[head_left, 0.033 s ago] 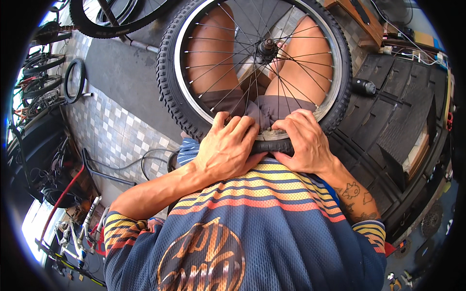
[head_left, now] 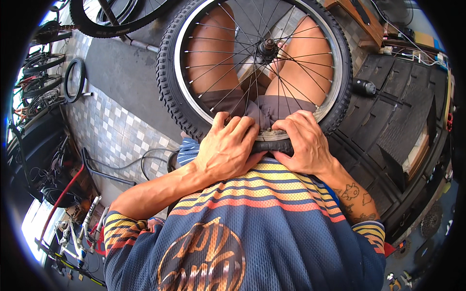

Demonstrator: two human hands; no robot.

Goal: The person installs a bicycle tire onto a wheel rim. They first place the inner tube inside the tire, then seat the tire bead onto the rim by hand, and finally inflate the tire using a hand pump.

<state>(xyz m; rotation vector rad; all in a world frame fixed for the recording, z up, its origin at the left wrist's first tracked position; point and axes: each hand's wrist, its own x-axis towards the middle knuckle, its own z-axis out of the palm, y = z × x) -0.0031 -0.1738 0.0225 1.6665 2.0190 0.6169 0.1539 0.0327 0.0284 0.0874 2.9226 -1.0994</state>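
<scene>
A bicycle wheel with a knobby black tire (head_left: 167, 63), silver rim (head_left: 181, 53), black spokes and central hub (head_left: 268, 48) lies over my bare thighs, its lower edge against my striped jersey. My left hand (head_left: 228, 143) has curled fingers over the lower rim and tire, thumb tucked along the tire toward the middle. My right hand (head_left: 303, 143) grips the same lower section just to the right, fingertips bent onto the rim and thumb pressed on the tire. Between the two hands a short stretch of rim and tire shows. What lies under the fingers is hidden.
Another wheel (head_left: 116, 29) stands at top left, with hanging bikes and tires (head_left: 43, 68) along the left. A loose tire (head_left: 75, 80) and a hose (head_left: 145, 162) lie on the tiled floor. At right are a dark cabinet (head_left: 388, 121), a wooden piece (head_left: 357, 22) and a black cylindrical object (head_left: 364, 87).
</scene>
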